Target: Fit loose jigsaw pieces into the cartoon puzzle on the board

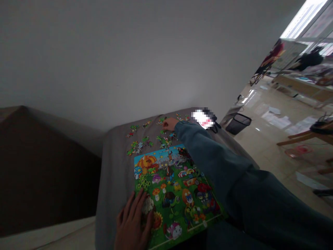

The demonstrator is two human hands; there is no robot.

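A colourful cartoon jigsaw board (182, 208) lies on the grey cloth in front of me. My left hand (134, 222) rests on its lower left corner, fingers stretched out and flat. Beyond the board, loose jigsaw pieces (139, 146) are scattered in small clusters. Reaching over the board's right side, my right hand (169, 124) is among the far pieces, with its fingers curled together. Whatever is between those fingertips is too small to make out. More pieces (166, 140) lie just below that hand.
The grey cloth-covered surface (114, 173) meets a wall (117, 69) at the back. A bright, blurred-out item (203, 119) sits at its far right corner. To the right are a black bin (238, 123), wooden furniture (301, 137) and papers on the tiled floor.
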